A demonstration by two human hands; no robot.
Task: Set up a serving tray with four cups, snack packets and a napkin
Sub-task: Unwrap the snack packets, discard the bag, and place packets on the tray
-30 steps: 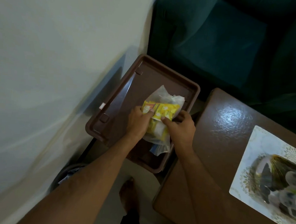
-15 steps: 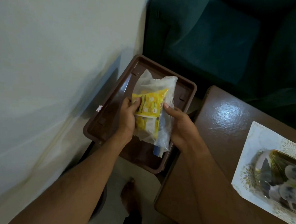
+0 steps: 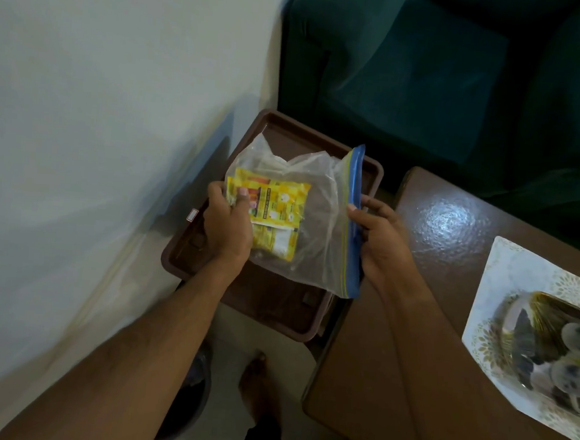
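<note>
A clear zip bag (image 3: 319,222) with a blue zip strip is spread out flat above the brown serving tray (image 3: 275,308). Yellow snack packets (image 3: 272,211) lie inside its left half. My left hand (image 3: 228,222) grips the bag over the packets. My right hand (image 3: 380,240) pinches the blue zip edge on the right. At the right edge, a patterned white napkin (image 3: 504,279) lies on the brown table (image 3: 411,331) with a bag of cups (image 3: 554,348) on it.
A white wall (image 3: 100,120) runs along the left. A dark green sofa (image 3: 446,76) stands behind the tray and table. My bare foot (image 3: 260,386) is on the floor below the tray, with a dark round object (image 3: 190,398) beside it.
The bag has been lifted off the tray, turned and spread wide. My right hand slid from the packets to the blue zip edge, while my left hand kept hold of the packets.
</note>
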